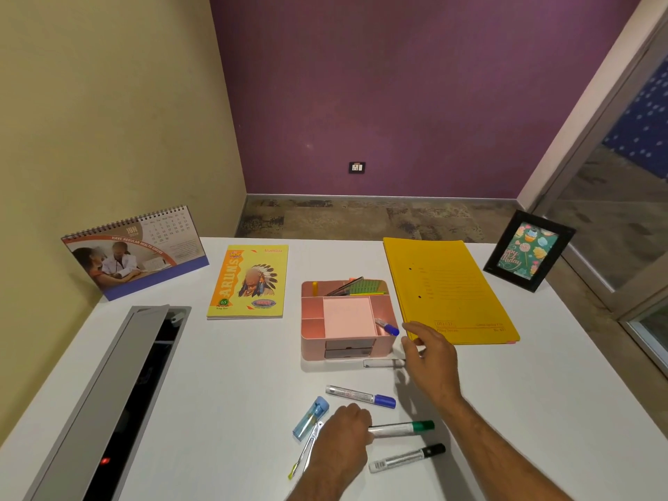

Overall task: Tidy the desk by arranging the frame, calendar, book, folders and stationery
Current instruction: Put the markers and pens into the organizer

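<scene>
Your left hand (343, 433) is curled down over the barrel of the green-capped marker (405, 427) at the near middle of the bench (224, 392); the fingers themselves are hidden under the back of the hand, so whether they have really closed on the barrel cannot be told. Get a firm pinch on it before lifting, and keep clear of the tweezers (307, 446) and the blue case (311, 416) lying just left of that hand.

Your right hand (430, 359) hovers with loose, spread fingers and holds nothing, just right of the pink organiser (347, 320), where a blue-capped marker (387, 327) already leans in the right compartment. Use that same slot and drop the next marker in cap up so the ends match.

Still loose on the bench are another blue-capped marker (361, 395), a black-capped marker (406, 458) and a pale pen (383, 362) just in front of the organiser. Take them one at a time, likely nearest first.

The calendar (135, 253), book (249, 282), yellow folders (448, 291) and frame (528, 251) already stand along the far side; leave them be.
</scene>
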`<state>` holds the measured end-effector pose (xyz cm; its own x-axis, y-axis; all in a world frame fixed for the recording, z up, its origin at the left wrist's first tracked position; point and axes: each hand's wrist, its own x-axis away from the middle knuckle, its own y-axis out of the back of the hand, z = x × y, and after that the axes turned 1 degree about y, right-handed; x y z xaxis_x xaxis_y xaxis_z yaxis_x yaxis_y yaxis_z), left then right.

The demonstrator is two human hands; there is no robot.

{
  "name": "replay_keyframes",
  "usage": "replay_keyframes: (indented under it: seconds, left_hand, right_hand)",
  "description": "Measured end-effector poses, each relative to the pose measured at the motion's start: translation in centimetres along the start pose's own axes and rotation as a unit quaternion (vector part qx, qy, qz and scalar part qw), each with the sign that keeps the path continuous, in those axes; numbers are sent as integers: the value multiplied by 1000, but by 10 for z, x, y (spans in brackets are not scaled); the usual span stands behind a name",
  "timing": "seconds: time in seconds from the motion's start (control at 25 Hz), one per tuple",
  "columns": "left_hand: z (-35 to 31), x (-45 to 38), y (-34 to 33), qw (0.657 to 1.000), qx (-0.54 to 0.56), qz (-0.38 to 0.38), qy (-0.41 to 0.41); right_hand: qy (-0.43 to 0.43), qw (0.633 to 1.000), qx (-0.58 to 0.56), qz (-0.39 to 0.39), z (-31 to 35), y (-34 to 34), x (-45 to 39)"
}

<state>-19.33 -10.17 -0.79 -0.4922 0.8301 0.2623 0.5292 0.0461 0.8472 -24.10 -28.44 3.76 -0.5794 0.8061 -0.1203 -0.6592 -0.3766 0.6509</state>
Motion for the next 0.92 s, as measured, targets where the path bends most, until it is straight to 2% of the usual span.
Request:
replay_keyframes:
  seconds: [0.2, 0.4, 0.52, 0.6, 0.72, 0.84, 0.92]
  left_hand:
    - [-3, -5, 14, 988, 115, -101, 30]
    - [-16, -16, 33, 962, 206, -158, 88]
    - [-16, -20, 35, 956, 223, -158, 104]
    - [-8, -23, 31, 969, 180, -140, 99]
    - [8, -25, 26, 995, -6, -86, 50]
    - [19, -27, 23, 986, -160, -38, -6]
    - [19, -27, 21, 978, -208, -22, -21]
  right_hand:
    - [-44, 997, -48, -50, -15, 10, 11]
    - [-91, 972, -213, 41, -13, 11, 25]
    - [-102, 959, -261, 39, -5, 12, 27]
    - [-84, 955, -283, 4, 4, 16, 23]
    - [-56, 941, -330, -53, 22, 26, 10]
    - [-35, 941, -321, -105, 40, 30, -5]
    - [-21, 956, -265, -121, 44, 28, -14]
